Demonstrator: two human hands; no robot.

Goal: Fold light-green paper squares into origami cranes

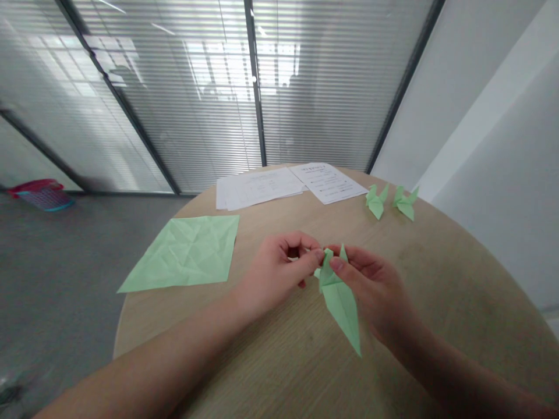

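A light green origami crane [339,299] is held between my two hands above the wooden table. One long pointed flap of it hangs down toward me. My left hand [290,259] pinches a small folded tip at the crane's upper left between thumb and forefinger. On the other side, my right hand [369,279] grips the upper body, its thumb pressed on the front near an upright point. My right fingers partly hide the back of the paper.
A creased green sheet [192,251] lies at the table's left edge, a corner jutting past it. White sheets [262,187] and a printed page [327,180] lie at the back. Two finished green cranes [376,203] stand at the back right. A red-and-blue basket [43,195] is on the floor.
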